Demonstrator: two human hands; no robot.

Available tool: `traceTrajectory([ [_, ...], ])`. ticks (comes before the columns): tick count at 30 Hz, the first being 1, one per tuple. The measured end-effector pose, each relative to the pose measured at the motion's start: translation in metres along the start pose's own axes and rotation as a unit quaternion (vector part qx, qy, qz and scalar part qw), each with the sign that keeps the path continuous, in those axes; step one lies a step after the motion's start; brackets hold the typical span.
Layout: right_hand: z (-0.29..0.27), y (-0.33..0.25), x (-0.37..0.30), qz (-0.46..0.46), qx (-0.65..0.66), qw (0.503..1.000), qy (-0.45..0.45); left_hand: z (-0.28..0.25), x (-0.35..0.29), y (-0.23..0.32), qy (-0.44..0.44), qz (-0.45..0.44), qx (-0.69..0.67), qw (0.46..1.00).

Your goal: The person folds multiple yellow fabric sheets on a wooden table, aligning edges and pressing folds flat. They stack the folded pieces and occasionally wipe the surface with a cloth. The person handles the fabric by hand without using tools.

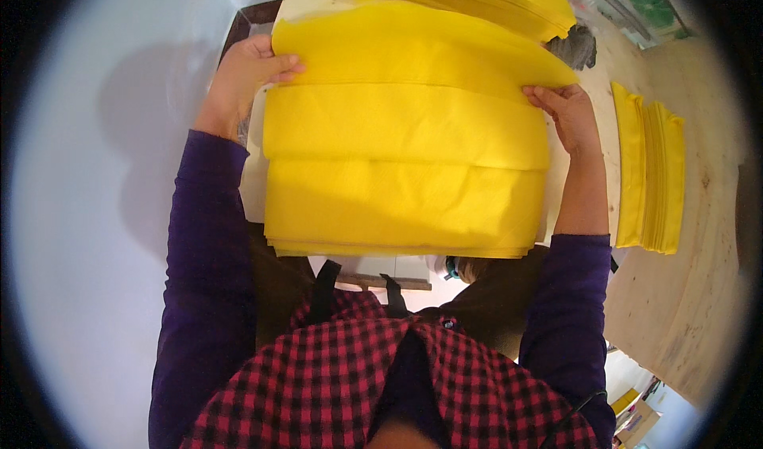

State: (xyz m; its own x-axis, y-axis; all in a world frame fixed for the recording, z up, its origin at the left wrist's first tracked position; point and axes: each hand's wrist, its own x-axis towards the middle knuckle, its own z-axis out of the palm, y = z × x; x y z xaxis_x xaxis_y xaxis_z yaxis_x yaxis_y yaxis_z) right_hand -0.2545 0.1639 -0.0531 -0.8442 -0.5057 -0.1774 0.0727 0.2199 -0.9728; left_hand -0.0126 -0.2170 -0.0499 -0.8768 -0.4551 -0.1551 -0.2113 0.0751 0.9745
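Note:
A wide sheet of yellow fabric (381,48) is stretched between my two hands over a layered pile of the same yellow fabric (401,203). My left hand (253,66) pinches the sheet's left edge, thumb on top. At the right corner, my right hand (566,109) grips the sheet between thumb and fingers. Below the sheet, the pile shows stepped folds or layers, and its front edge hangs toward my lap. Both forearms are in dark purple sleeves.
Beyond the sheet lies another stack of yellow fabric (477,0). Narrow folded yellow strips (652,171) rest on the wooden table (691,274) at right. A dark crumpled thing (576,48) sits near the far stack. A pale wall (95,210) stands close on the left.

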Motion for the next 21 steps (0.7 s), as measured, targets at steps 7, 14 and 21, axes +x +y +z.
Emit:
traceTrajectory([
  [7, 0.006, 0.001, -0.005, -0.029, 0.032, 0.998, 0.041, 0.003, -0.003, 0.007, 0.052, -0.004, 0.034, 0.998],
  [14, 0.001, 0.004, -0.005, -0.047, 0.021, 0.999, 0.013, 0.004, -0.002, 0.002, 0.072, 0.039, 0.04, 0.996],
  [21, -0.008, 0.014, -0.006, -0.105, -0.031, 0.994, -0.019, 0.0, -0.006, -0.005, 0.067, 0.066, 0.021, 0.995],
])
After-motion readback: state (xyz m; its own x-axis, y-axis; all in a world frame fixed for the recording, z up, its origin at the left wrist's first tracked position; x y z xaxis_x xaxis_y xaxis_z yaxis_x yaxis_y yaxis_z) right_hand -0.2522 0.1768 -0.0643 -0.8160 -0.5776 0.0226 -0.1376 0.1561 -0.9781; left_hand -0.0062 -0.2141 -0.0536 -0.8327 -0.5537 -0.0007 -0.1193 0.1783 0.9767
